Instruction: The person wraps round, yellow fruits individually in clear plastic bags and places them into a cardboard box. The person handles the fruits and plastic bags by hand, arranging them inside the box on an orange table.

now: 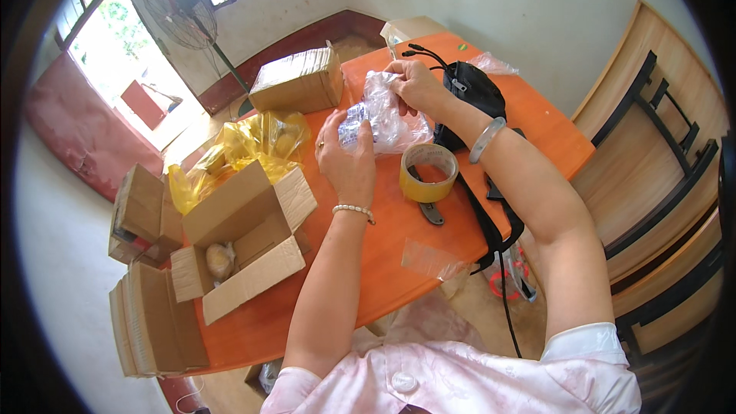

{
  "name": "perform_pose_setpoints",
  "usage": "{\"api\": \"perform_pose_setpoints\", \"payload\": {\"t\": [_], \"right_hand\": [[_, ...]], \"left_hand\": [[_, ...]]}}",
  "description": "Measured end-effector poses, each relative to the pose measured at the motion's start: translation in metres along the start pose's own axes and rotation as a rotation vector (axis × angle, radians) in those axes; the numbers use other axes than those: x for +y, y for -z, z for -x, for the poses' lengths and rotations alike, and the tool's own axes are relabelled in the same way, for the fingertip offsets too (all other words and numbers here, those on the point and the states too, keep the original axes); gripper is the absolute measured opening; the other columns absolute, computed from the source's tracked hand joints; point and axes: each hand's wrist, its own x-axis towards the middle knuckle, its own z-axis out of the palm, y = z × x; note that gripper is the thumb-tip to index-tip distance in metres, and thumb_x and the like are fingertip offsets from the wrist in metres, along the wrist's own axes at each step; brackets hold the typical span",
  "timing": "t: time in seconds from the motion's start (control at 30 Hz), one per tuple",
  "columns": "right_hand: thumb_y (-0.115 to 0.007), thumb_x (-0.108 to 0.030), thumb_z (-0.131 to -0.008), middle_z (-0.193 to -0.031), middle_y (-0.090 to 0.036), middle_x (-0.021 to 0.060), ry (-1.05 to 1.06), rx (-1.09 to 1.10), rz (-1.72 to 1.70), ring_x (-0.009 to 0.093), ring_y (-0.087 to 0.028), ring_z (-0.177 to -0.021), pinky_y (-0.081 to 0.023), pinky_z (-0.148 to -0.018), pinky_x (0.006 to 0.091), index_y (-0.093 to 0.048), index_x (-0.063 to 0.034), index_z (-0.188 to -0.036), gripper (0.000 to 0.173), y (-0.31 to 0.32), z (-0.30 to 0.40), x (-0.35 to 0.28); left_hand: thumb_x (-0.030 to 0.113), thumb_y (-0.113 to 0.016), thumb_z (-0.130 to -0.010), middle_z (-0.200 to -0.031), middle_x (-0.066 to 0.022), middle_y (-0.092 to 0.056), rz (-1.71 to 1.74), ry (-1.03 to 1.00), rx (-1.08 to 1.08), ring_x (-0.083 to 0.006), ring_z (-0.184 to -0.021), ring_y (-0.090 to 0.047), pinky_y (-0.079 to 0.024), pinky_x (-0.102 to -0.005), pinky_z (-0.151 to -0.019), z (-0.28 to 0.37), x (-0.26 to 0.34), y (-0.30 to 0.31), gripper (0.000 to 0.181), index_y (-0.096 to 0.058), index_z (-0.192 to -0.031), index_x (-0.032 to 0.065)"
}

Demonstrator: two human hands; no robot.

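Observation:
My right hand (418,87) pinches the top of a crumpled clear plastic bag (382,103) above the orange table. My left hand (347,158) is at the bag's near left side, thumb and fingers spread around a part with blue printing (352,126); whether it grips that part is hidden. Pinkish plastic (417,129) lies under the bag. Just nearer to me, a roll of yellow packing tape (428,175) rests on a folding utility knife (431,214), partly covering it.
An open carton (247,247) at left holds a plastic-wrapped roundish item (220,261). Behind it lie a yellow plastic bag (253,144) and a taped carton (299,77). A black pouch (474,89) with cables is at right. Tape (431,259) sticks to the orange table (379,293).

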Motion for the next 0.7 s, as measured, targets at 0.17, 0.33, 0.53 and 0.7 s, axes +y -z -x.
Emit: {"api": "perform_pose_setpoints", "payload": {"t": [0.17,0.33,0.53,0.7], "right_hand": [[-0.054,-0.006,-0.087,-0.054,-0.051,0.0004,0.096,-0.176,0.078,0.006,-0.044,-0.041,-0.034,-0.036,0.0225,-0.062,-0.0002,-0.089,0.010,-0.009,0.011,-0.014],[-0.066,-0.011,-0.083,-0.058,-0.055,0.0013,0.071,-0.310,0.212,0.005,-0.043,-0.042,-0.032,-0.037,0.0207,-0.067,0.0016,-0.087,0.013,0.007,0.016,-0.023],[-0.068,-0.010,-0.078,-0.072,-0.064,0.0060,0.056,-0.047,0.354,0.012,-0.060,-0.057,-0.048,-0.050,0.0264,-0.068,0.0004,-0.090,0.016,0.014,0.006,-0.011],[-0.074,-0.030,-0.070,-0.126,-0.055,0.0092,0.714,-0.248,1.072,0.026,-0.045,-0.122,-0.034,-0.103,0.0422,-0.061,-0.0184,-0.118,0.050,-0.028,0.004,0.002]], "left_hand": [[0.020,-0.060,-0.088,-0.097,-0.0077,-0.063,0.397,0.404,-0.274,-0.0142,-0.076,-0.060,-0.050,-0.0307,-0.070,-0.005,0.007,0.007,0.027,-0.058,-0.107,-0.0003],[0.019,-0.048,-0.097,-0.083,-0.0022,-0.058,0.893,0.606,0.032,-0.0090,-0.070,-0.055,-0.049,-0.0250,-0.061,0.010,0.017,0.023,0.018,-0.054,-0.089,0.0033],[0.018,-0.050,-0.096,-0.068,-0.0022,-0.055,0.965,0.618,0.059,-0.0081,-0.053,-0.046,-0.041,-0.0224,-0.050,0.043,0.013,0.037,0.017,-0.053,-0.086,0.0037],[0.011,-0.051,-0.093,-0.071,-0.0022,-0.057,0.704,0.571,-0.228,-0.0078,-0.059,-0.052,-0.043,-0.0209,-0.054,0.089,0.056,0.072,0.013,-0.057,-0.088,0.0001]]}}
